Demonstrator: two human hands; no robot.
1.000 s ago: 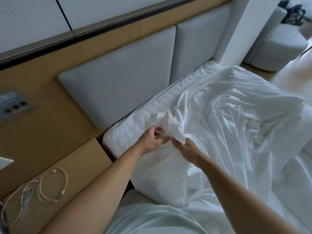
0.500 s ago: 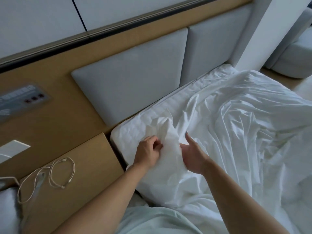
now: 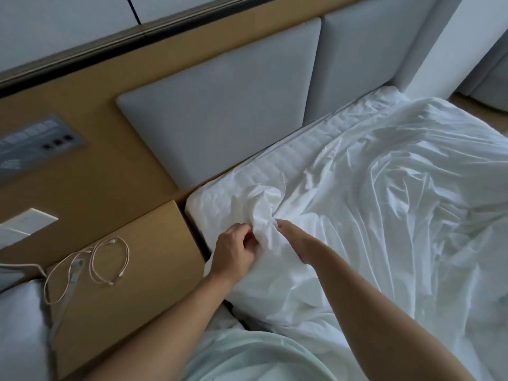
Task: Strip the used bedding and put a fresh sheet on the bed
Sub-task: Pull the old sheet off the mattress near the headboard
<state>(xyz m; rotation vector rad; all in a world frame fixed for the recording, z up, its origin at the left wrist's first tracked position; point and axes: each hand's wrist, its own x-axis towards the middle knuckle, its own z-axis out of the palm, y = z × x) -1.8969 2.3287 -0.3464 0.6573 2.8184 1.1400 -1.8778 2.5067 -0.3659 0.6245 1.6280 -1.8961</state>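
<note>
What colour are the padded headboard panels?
The headboard panels are plain light grey, no pattern; the head view shows them best.

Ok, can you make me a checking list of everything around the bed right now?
Surface: mattress, strip by the headboard uncovered.
Job's things: white sheet, crumpled over the bed, bunched at the near corner.
Clutter: white card and white cushion at the left edge.
Grippers: left hand and right hand both grip the bunched sheet.
Cables: pale cable, loosely coiled on the bedside table.
Surroundings: grey padded headboard, wooden wall, switch panel.
</note>
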